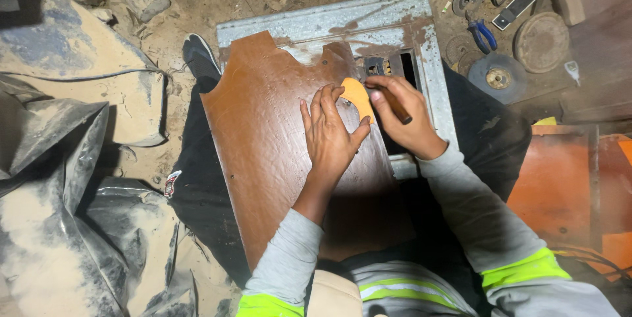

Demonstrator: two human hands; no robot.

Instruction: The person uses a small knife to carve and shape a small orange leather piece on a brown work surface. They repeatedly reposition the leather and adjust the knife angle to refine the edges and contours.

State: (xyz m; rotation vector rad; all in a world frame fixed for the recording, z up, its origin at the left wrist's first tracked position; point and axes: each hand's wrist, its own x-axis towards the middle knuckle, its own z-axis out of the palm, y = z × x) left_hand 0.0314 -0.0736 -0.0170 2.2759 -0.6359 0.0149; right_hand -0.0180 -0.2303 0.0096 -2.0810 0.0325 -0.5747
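Observation:
A large sheet of brown leather lies across my lap and over a grey metal slab. A small orange curved template rests on the sheet's right part. My left hand presses flat on the leather, its fingers and thumb holding the template down. Just to the right, my right hand grips a dark brown stick-like tool, whose tip meets the template's upper edge.
Grinding discs, blue-handled pliers and a round worn wheel lie on the dirt floor at the upper right. An orange board sits at the right. Dusty plastic sheeting covers the left side. My dark shoe rests near the slab.

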